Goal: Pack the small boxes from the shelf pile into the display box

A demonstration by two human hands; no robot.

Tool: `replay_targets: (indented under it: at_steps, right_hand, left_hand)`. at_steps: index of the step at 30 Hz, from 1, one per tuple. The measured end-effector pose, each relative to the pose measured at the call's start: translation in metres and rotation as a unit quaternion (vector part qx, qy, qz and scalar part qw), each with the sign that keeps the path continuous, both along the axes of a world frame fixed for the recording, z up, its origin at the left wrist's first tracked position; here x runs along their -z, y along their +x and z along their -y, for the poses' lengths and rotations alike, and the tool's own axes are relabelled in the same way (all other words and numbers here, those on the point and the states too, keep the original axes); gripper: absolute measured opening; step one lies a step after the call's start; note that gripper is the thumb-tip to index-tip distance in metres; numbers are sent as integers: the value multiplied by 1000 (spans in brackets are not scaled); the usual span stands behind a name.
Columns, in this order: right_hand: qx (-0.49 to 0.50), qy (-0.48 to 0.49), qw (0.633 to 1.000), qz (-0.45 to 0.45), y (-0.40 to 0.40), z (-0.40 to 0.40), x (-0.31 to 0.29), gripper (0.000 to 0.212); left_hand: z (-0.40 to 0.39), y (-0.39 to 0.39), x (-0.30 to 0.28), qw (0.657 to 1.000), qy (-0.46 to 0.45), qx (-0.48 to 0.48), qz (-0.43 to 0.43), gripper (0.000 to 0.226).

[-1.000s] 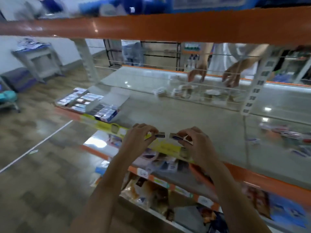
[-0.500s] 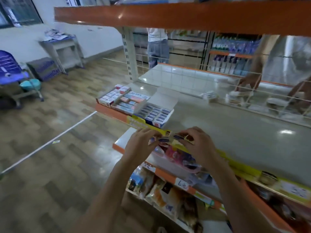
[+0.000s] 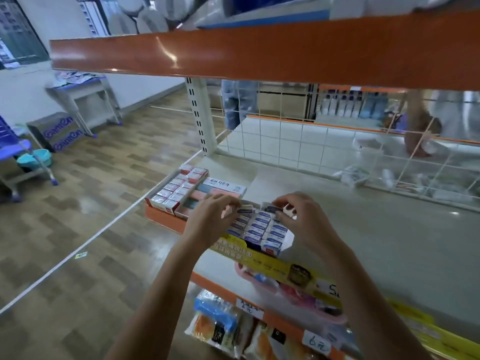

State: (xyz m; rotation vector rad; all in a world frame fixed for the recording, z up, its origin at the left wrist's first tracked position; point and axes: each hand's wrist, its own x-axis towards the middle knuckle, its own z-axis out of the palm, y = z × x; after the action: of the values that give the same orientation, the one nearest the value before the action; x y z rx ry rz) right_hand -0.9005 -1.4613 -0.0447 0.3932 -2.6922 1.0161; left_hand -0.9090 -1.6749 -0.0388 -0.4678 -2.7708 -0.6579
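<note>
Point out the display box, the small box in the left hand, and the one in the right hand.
display box (image 3: pixel 259 229): head view, packed rows inside.
left-hand small box (image 3: pixel 245 210): head view, top face.
right-hand small box (image 3: pixel 272 209): head view, dark top face.

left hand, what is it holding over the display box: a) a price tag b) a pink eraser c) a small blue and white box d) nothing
c: the left hand pinches a small blue and white box at its fingertips, just above the rows already packed in the display box.

- Shelf (image 3: pixel 376 245): smooth, pale grey, faintly glossy.
- Upper shelf edge (image 3: pixel 259 53): glossy orange metal.
- Small boxes (image 3: pixel 262 227): printed card, slight sheen.
- Floor (image 3: pixel 78 203): shiny wood-pattern surface.
- Back grid (image 3: pixel 324 149): white-coated wire.
</note>
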Motion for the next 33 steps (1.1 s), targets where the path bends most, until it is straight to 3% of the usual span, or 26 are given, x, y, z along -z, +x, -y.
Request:
replay_targets:
  at_steps: [18,26,33]
  right_hand:
    - [91,91,990,48,-34,38,19,14]
    - [151,149,976,57,-28,44,29,21]
    - [193,162,967,45,-29,49,32,17]
  left_hand:
    - [17,-89,20,992,-8,123,10,21]
    - [11,-99,20,982,4,189,21,21]
    - [5,-98,21,976,-59,203,42,22]
